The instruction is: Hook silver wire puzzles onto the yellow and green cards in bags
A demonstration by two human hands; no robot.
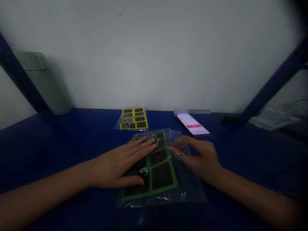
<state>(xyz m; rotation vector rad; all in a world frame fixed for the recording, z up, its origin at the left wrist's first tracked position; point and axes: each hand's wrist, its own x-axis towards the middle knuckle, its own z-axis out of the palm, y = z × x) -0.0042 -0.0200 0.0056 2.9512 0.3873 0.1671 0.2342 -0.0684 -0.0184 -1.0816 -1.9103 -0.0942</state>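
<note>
green sheet [150, 168] in plastic bag [192, 191] — long side points away from you
your left hand [115, 167] lies flat and open on it; your right hand [197, 157] curls at its edge — hold unclear

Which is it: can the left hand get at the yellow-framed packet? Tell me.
Probably yes: the left hand lies on the green-framed packet, and the yellow-framed packet sits just beyond its fingertips, nothing standing between.

The bare left forearm [43, 192] and right forearm [255, 195] come in from the near corners of the desk [60, 144]. The left grip [115, 165] lies flat, palm down, fingers extended toward the right. The right grip [197, 157] arches opposite it, fingers curled downward, their tips too dim and blurred to read clearly.
</note>
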